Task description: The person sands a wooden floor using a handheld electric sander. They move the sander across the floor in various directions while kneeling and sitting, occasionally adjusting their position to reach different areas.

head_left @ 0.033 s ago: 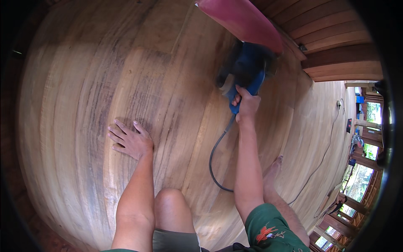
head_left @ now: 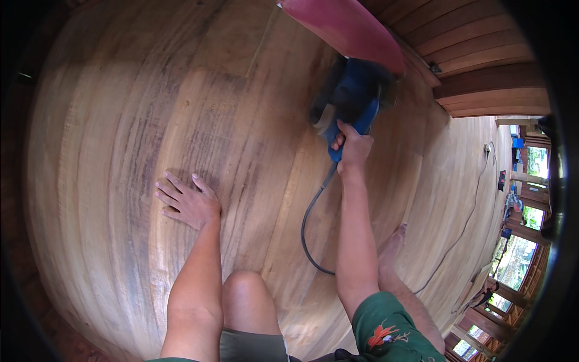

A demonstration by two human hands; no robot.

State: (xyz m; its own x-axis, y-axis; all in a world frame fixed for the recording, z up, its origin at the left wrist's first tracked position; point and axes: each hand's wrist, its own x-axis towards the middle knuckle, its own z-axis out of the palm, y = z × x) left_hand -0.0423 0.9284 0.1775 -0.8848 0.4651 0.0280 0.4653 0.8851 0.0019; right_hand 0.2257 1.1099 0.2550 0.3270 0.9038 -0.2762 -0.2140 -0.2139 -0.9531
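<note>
My right hand (head_left: 354, 148) is wrapped round the rear handle of a blue and black belt sander (head_left: 360, 90), which rests on the wooden plank floor (head_left: 114, 199) and looks smeared by motion. From the sander's far end sticks out a long pinkish-red dust bag (head_left: 347, 30). A dark power cord (head_left: 303, 226) loops back from the handle and passes behind my right forearm. Flat on the planks, fingers spread, lies my left hand (head_left: 190, 202), well to the left of the sander and holding nothing. Dark streaks run along the boards between both hands.
A wall of reddish-brown boards (head_left: 488, 87) rises at the far right, close to the sander and bag. Along the right side, a thin cable (head_left: 464, 241) trails over the floor from a plug (head_left: 487, 148). My bent knee (head_left: 247, 295) and bare foot (head_left: 393, 244) are on the near floor.
The sander and my right hand have shifted very slightly left and away from me. My left hand has stayed in place.
</note>
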